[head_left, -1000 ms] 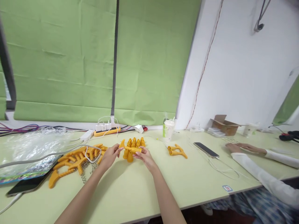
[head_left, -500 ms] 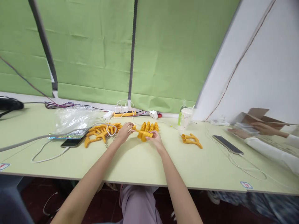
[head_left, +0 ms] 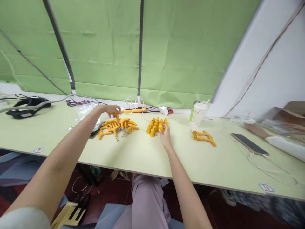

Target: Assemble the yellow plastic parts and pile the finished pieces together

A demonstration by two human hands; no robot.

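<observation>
My left hand (head_left: 112, 110) is closed on a yellow plastic T-shaped handle (head_left: 117, 117), held stem-down over a pile of similar yellow forked handles (head_left: 107, 128). Small metal chains (head_left: 124, 132) trail out of that pile. Toward the middle of the table, my right hand (head_left: 165, 135) pinches a yellow cap (head_left: 161, 127) at the right front of a cluster of yellow cone-shaped caps (head_left: 152, 131). Whether this cap is lifted off the table I cannot tell. Two more yellow handles (head_left: 204, 137) lie together farther right.
A drink cup (head_left: 199, 114) stands behind the right-hand handles. A power strip (head_left: 134, 110) lies along the wall. At right are a phone (head_left: 249, 144) on a cable and another person's arm (head_left: 283, 144). A black headset (head_left: 28, 106) sits at far left.
Both hands were together over the middle, holding a yellow piece. They have parted: the left moved over the handle pile with a handle, the right to the caps. The view has shifted left.
</observation>
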